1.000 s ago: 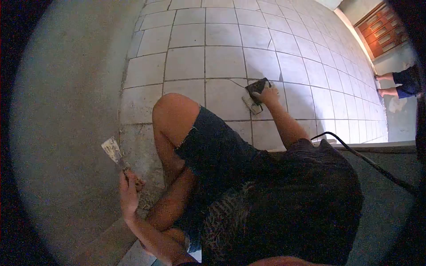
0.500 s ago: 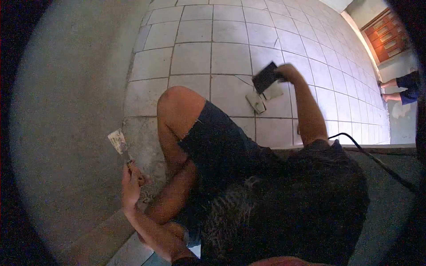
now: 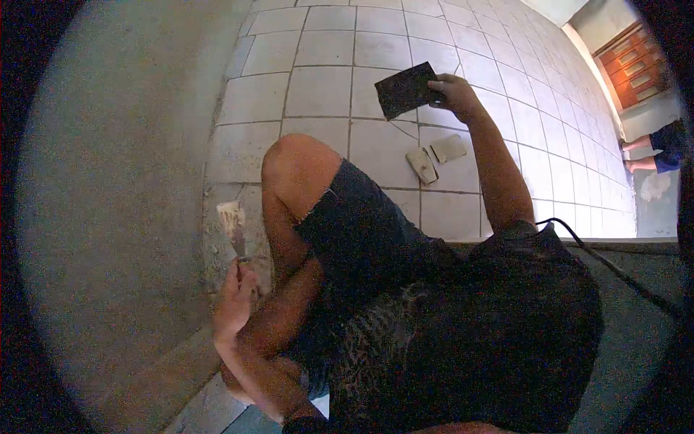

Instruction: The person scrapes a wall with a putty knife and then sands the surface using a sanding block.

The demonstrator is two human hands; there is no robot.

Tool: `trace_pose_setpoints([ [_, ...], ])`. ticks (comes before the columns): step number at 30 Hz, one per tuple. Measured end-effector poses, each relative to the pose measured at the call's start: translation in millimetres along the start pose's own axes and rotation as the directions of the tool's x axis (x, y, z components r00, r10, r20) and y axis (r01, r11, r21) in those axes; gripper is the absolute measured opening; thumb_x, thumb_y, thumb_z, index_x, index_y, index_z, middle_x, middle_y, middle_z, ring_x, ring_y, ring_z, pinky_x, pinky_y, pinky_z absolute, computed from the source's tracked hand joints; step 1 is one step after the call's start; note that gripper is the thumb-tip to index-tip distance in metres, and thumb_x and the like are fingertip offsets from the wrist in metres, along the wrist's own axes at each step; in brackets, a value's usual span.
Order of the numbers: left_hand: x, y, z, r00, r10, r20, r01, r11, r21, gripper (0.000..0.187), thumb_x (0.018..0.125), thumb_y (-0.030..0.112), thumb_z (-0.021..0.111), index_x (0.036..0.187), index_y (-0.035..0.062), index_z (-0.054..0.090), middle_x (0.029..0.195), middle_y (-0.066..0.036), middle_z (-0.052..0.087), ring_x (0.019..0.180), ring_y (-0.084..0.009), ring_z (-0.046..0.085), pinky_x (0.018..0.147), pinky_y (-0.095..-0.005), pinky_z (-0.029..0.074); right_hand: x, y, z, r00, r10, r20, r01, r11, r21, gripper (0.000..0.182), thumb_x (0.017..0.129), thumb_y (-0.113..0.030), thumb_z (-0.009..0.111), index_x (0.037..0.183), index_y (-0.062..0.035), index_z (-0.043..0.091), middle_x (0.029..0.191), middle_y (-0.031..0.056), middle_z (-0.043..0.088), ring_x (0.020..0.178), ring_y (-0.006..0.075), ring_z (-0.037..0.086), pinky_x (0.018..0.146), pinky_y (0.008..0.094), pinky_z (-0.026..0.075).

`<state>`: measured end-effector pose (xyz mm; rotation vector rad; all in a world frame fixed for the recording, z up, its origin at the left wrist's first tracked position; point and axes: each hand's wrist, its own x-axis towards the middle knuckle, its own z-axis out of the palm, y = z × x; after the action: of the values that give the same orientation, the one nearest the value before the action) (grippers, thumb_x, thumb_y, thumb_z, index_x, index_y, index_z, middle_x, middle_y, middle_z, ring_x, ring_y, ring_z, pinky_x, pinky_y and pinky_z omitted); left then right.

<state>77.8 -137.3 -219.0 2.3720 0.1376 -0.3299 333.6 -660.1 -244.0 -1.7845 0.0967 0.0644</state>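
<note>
My left hand [image 3: 234, 302] is closed around the handle of a putty knife [image 3: 233, 224]. Its broad blade points up and carries whitish and brown smears. Beside it are my bent knee and the wall. My right hand [image 3: 454, 96] grips a flat black rectangular board [image 3: 407, 90] by one short edge, with the thumb across its face. Board and hand are held out over the tiled floor, the arm stretched forward. Two small pale blocks, a narrow one [image 3: 421, 166] and a wider one [image 3: 449, 148], lie on the tiles just below that hand.
A plain grey wall [image 3: 123, 181] runs along the left, with rubble and dust at its foot. White floor tiles [image 3: 318, 90] spread ahead. A dark cable [image 3: 614, 266] crosses on the right. Far right, a person's legs [image 3: 640, 153] stand near a wooden door [image 3: 632, 65].
My right hand has carried the black board up and to the left, away from the pale blocks. My left hand has brought the putty knife rightward, closer to my knee.
</note>
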Motion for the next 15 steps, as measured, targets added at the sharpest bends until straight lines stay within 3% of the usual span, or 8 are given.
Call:
trace_pose_setpoints([
  [1, 2, 37, -16, 0.98, -0.175, 0.098, 0.18, 0.982, -0.049, 0.036, 0.098, 0.027, 0.037, 0.126, 0.0053, 0.042, 0.092, -0.009, 0.056, 0.078, -0.0221, 0.055, 0.073, -0.0345, 0.045, -3, 3, 2, 0.991, -0.118, 0.059, 0.124, 0.987, -0.106, 0.033, 0.083, -0.02, 0.064, 0.107, 0.0027, 0.058, 0.093, 0.0124, 0.064, 0.081, 0.0198, 0.064, 0.071, 0.0321, 0.056],
  [2, 3, 55, -23, 0.919, -0.336, 0.206, 0.357, 0.931, -0.076, 0.038, 0.098, 0.029, 0.037, 0.127, 0.0049, 0.041, 0.094, -0.011, 0.058, 0.083, -0.0252, 0.057, 0.077, -0.0359, 0.045, -9, 3, 7, 0.988, 0.155, -0.011, -0.151, 0.976, 0.156, 0.036, 0.084, -0.02, 0.064, 0.108, 0.0056, 0.056, 0.095, 0.0142, 0.064, 0.082, 0.0202, 0.064, 0.072, 0.031, 0.056],
  [6, 2, 62, -15, 0.938, -0.282, 0.202, 0.284, 0.959, 0.018, 0.042, 0.097, 0.029, 0.038, 0.13, 0.0018, 0.039, 0.105, -0.017, 0.06, 0.096, -0.033, 0.058, 0.085, -0.0393, 0.045, -18, -11, 22, 0.989, 0.15, 0.019, -0.151, 0.976, 0.159, 0.037, 0.084, -0.02, 0.063, 0.108, 0.0066, 0.056, 0.095, 0.0147, 0.063, 0.081, 0.0212, 0.064, 0.072, 0.0304, 0.055],
  [8, -7, 59, 5, 0.941, 0.031, 0.336, -0.114, 0.966, 0.232, 0.043, 0.096, 0.026, 0.039, 0.131, 0.0006, 0.039, 0.119, -0.022, 0.054, 0.111, -0.0364, 0.053, 0.093, -0.0411, 0.041, -8, -5, 26, 0.994, 0.105, 0.016, -0.106, 0.966, 0.238, 0.032, 0.086, -0.017, 0.06, 0.108, 0.0056, 0.056, 0.094, 0.0119, 0.062, 0.083, 0.0193, 0.063, 0.074, 0.0296, 0.054],
  [10, 5, 85, 39, 0.839, 0.168, 0.518, -0.145, 0.986, -0.084, 0.041, 0.095, 0.021, 0.041, 0.129, -0.001, 0.04, 0.126, -0.024, 0.049, 0.116, -0.038, 0.048, 0.098, -0.0417, 0.038, -6, -25, 45, 0.998, 0.052, 0.027, -0.056, 0.977, 0.205, 0.032, 0.087, -0.017, 0.06, 0.108, 0.0059, 0.056, 0.094, 0.0118, 0.062, 0.083, 0.0187, 0.062, 0.074, 0.0299, 0.053],
  [12, 5, 112, 63, 0.735, 0.327, 0.595, -0.281, 0.944, -0.172, 0.042, 0.094, 0.019, 0.04, 0.129, -0.0036, 0.039, 0.13, -0.025, 0.044, 0.12, -0.0369, 0.045, 0.103, -0.0391, 0.034, -19, -59, 75, 0.999, -0.04, 0.037, 0.032, 0.98, 0.197, 0.031, 0.086, -0.017, 0.06, 0.106, 0.0066, 0.056, 0.093, 0.0113, 0.062, 0.082, 0.017, 0.061, 0.074, 0.0305, 0.053],
  [14, 12, 99, 106, 0.707, 0.405, 0.58, -0.27, 0.912, -0.308, 0.04, 0.093, 0.015, 0.039, 0.128, -0.0057, 0.039, 0.132, -0.026, 0.041, 0.123, -0.0361, 0.042, 0.106, -0.0374, 0.031, -20, -85, 104, 0.988, -0.107, 0.11, 0.095, 0.989, 0.114, 0.027, 0.085, -0.014, 0.06, 0.103, 0.0065, 0.058, 0.092, 0.0108, 0.062, 0.08, 0.0167, 0.061, 0.073, 0.0292, 0.052],
  [15, 9, 97, 119, 0.704, 0.51, 0.495, -0.376, 0.858, -0.349, 0.039, 0.093, 0.014, 0.038, 0.126, -0.0059, 0.04, 0.128, -0.027, 0.045, 0.119, -0.0372, 0.045, 0.103, -0.0395, 0.034, -28, -101, 124, 0.987, -0.103, 0.126, 0.084, 0.986, 0.146, 0.025, 0.085, -0.014, 0.06, 0.101, 0.0058, 0.058, 0.091, 0.0103, 0.062, 0.08, 0.0167, 0.06, 0.073, 0.0286, 0.051],
])
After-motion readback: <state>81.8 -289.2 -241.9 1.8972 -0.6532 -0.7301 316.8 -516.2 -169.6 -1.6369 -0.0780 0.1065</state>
